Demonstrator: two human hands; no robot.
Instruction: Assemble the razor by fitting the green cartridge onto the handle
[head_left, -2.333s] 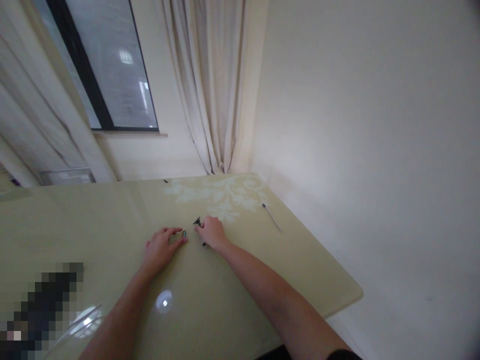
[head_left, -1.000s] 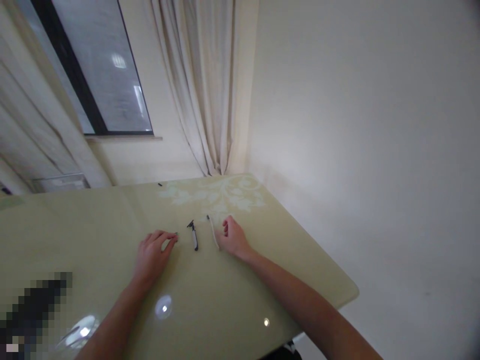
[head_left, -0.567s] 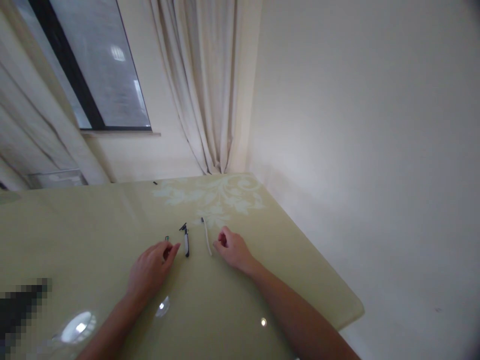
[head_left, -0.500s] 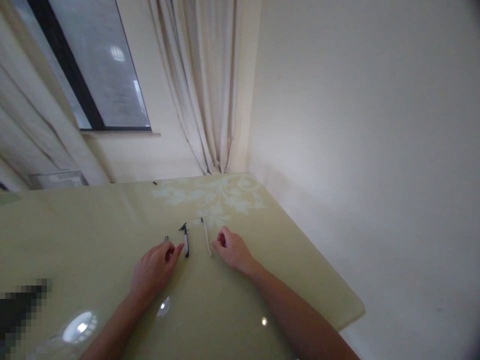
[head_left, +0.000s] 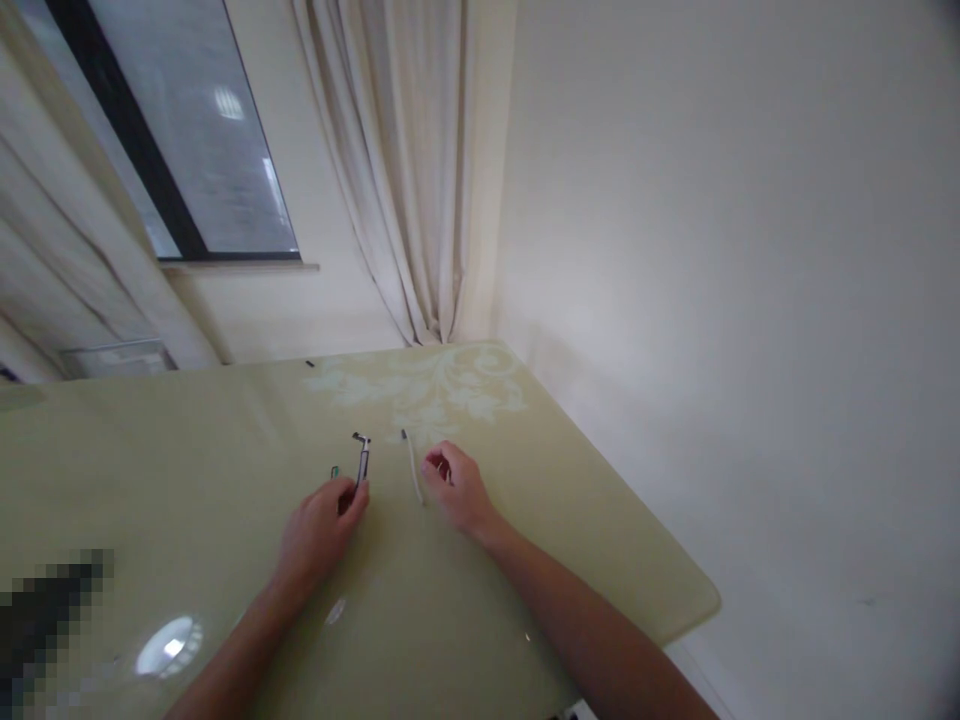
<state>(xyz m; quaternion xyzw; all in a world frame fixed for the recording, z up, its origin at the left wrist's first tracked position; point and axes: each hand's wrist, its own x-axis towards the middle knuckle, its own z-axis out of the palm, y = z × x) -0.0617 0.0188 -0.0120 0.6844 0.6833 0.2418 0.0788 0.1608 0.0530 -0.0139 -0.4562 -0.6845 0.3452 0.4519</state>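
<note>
My left hand (head_left: 322,522) is closed on the lower end of a dark and silver razor (head_left: 364,462), its head pointing away from me. A small green-and-dark item (head_left: 334,471) shows just beyond the left knuckles; the rest of it is hidden. Right of the razor a white toothbrush (head_left: 413,470) with a dark head lies on the table. Beside it is my right hand (head_left: 461,490), fingers curled with thumb and index finger close together; whether they hold something is too small to tell.
The pale green glossy table (head_left: 420,620) has a small dark piece (head_left: 310,363) near its far edge. A wall (head_left: 712,300) borders its right side; curtains (head_left: 420,180) hang behind. A pixelated dark shape is at the lower left.
My left hand has closed on the razor, whose handle end was free beside it before; the razor has shifted slightly left and turned. My right hand has moved slightly away from me.
</note>
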